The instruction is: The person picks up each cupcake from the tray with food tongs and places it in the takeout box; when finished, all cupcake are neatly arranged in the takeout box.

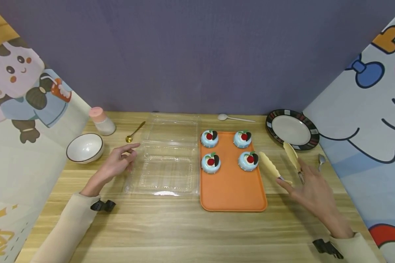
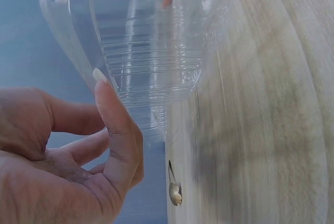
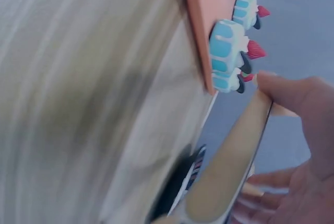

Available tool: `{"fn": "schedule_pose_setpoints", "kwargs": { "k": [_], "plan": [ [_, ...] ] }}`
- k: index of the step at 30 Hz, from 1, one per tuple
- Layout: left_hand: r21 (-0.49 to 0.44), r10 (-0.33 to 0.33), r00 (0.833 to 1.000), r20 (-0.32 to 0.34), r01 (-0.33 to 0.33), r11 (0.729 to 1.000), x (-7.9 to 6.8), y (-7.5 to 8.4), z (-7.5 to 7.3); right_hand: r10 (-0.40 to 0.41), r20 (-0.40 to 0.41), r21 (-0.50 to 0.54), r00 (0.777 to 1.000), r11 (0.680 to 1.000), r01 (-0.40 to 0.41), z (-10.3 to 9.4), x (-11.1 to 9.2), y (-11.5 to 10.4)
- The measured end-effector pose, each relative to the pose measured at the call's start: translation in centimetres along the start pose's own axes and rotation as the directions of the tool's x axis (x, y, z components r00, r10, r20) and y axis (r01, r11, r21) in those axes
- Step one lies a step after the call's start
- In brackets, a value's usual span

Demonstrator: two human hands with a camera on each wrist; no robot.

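My left hand (image 1: pixel 116 162) is at the left edge of a clear plastic clamshell box (image 1: pixel 166 171), its lid laid back. In the left wrist view, a fingertip of the left hand (image 2: pixel 104 145) appears to touch the box's rim (image 2: pixel 78 51); the other fingers are loosely bent. My right hand (image 1: pixel 312 191) holds tongs (image 1: pixel 270 166) with cream-coloured tips, spread apart, right of the orange tray (image 1: pixel 232 193). Several blue cupcakes topped with red fruit, such as the near-right cupcake (image 1: pixel 248 161), sit on the tray. In the right wrist view, the tongs (image 3: pixel 224 166) are close to the camera.
A white bowl (image 1: pixel 85 148), a pink-capped jar (image 1: pixel 102 121) and a gold spoon (image 1: pixel 135 132) lie at left. Behind the tray is a white spoon (image 1: pixel 235 118). A dark-rimmed plate (image 1: pixel 291 128) and a metal spoon (image 1: pixel 321 160) are at right. Walls border the table.
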State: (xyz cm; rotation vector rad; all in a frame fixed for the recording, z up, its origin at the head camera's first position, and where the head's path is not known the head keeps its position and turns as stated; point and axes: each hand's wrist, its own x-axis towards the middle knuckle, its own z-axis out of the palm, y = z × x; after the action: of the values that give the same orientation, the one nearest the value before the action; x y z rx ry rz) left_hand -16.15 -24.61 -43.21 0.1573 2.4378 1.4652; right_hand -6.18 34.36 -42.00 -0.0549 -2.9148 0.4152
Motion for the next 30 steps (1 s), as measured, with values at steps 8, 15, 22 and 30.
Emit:
{"fn": "schedule_pose_setpoints", "kwargs": {
  "k": [8, 15, 22, 30],
  "plan": [
    [-0.011, -0.007, 1.0, 0.006, 0.007, 1.0, 0.0, -0.1, -0.2, -0.171, 0.011, -0.008, 0.985, 0.985, 0.171, -0.7, 0.3, -1.5],
    [-0.031, -0.017, 1.0, 0.004, 0.017, 0.999, 0.0, -0.2, 0.1, -0.275, 0.073, -0.05, 0.959, 0.959, 0.278, -0.2, 1.0, -1.8],
    [-0.024, -0.019, 1.0, 0.005, 0.019, 1.0, -0.1, 0.0, 0.2, -0.266, 0.122, -0.092, 0.956, 0.956, 0.278, 0.4, 1.3, -1.4],
    [-0.018, -0.015, 1.0, -0.004, 0.015, 1.0, -0.1, 0.1, 0.1, -0.33, 0.04, -0.108, 0.943, 0.937, 0.332, 0.9, 1.7, -1.5]
  ]
}}
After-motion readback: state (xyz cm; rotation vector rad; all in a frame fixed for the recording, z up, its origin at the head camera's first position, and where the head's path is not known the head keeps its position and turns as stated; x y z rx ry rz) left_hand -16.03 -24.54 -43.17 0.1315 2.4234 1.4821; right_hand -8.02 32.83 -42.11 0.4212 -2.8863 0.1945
